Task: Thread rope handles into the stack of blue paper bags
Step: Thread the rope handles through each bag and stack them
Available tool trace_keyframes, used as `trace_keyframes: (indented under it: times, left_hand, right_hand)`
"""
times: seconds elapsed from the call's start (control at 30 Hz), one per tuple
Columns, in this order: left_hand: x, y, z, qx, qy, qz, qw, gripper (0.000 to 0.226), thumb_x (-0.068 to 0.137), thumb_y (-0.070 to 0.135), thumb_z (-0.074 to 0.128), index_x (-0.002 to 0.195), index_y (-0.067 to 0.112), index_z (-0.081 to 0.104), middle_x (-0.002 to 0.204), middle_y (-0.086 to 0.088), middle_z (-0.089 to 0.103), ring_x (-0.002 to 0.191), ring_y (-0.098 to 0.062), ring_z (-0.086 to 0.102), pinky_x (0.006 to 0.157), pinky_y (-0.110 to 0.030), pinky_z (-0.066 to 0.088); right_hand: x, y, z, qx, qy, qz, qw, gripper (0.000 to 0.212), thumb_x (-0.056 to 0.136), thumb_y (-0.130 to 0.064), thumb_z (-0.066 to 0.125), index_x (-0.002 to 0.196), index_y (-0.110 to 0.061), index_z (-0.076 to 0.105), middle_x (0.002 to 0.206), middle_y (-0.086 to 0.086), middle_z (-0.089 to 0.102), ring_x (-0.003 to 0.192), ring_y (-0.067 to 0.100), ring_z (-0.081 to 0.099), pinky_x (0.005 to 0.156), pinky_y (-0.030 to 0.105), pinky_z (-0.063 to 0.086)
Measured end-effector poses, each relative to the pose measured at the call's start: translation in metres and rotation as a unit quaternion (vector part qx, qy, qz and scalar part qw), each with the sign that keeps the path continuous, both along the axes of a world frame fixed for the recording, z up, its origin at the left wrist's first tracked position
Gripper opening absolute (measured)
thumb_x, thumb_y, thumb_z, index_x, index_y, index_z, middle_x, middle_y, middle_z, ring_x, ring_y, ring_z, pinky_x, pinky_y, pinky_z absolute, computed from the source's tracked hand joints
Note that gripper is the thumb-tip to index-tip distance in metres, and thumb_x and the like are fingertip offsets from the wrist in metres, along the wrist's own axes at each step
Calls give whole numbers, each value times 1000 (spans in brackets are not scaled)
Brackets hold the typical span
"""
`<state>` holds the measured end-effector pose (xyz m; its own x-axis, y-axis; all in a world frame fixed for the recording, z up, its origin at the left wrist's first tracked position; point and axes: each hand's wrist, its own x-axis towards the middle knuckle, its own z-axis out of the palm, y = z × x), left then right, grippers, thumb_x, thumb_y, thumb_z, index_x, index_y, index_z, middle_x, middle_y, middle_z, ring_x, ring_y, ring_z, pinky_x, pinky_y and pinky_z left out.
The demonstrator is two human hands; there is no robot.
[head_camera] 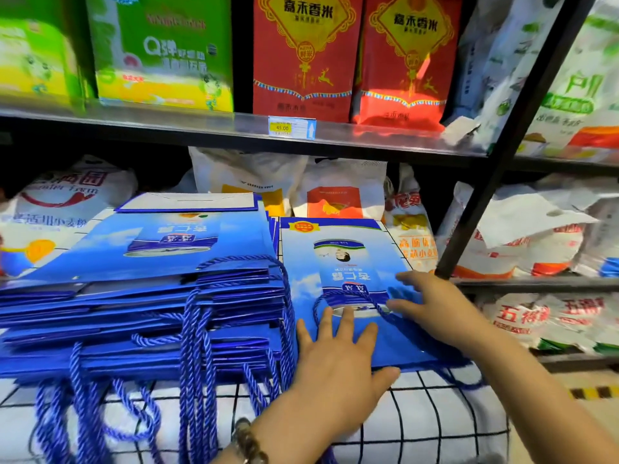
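Two flat palms, as I read it: left hand (pixel 338 366) fingers splayed, pressing the single blue bag (pixel 301 262); right hand (pixel 435 308) fingers apart, tips touching its rope handle (pixel 348 294).

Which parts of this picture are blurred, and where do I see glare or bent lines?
Head view: the green printed cartons and the right hand are smeared; a bright patch glares on the right red rice bag; the grey metal shelf edge bows slightly and the black metal shelf post leans, likely lens distortion.
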<state>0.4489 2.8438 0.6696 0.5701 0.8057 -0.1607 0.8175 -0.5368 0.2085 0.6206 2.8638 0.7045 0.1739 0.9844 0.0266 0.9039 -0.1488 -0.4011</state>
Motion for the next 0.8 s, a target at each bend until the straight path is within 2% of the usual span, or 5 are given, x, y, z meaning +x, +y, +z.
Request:
trace_keyframes:
  times: [0.1,0.17,0.23,0.43,0.8]
  left_hand:
    - [0,1,2,11,13,-9,1000,63,94,57,23,147,30,2,156,-5,-12,141,-32,-15,107,-62,-7]
    - [0,2,2,2,19,-9,1000,63,94,57,22,147,31,0,156,-5,-13,141,-32,-16,107,-61,-8]
    - [1,3,2,-2,24,-10,1000,63,94,57,22,147,31,0,156,-5,-13,141,-32,-16,107,-61,-8]
    - [2,2,2,2,25,-5,1000,63,94,56,23,147,30,1,156,-6,-13,141,-32,-16,107,-61,-9]
    - [-1,1,4,22,5,7,1000,62,95,55,22,148,29,2,156,-9,-10,141,-33,-14,107,-61,-8]
  right_hand:
    - [-21,26,-21,-59,-66,83,993,62,93,-46,42,145,-20,22,155,3,15,142,20,17,113,35,18]
    - [-25,36,-34,-99,-117,98,983,63,95,-50,29,148,-24,6,157,1,-4,144,20,-2,116,43,5]
    - [-25,40,-40,-116,-128,95,980,62,96,-50,22,147,-26,-2,156,-1,-12,144,19,-10,115,45,-2]
    - [-26,43,-35,-136,-139,95,976,64,96,-51,21,147,-24,-4,156,1,-13,144,19,-11,114,46,-3]
    - [-47,70,-43,-83,-133,90,983,62,96,-52,19,147,-25,-1,157,0,-8,144,17,-6,114,46,-3]
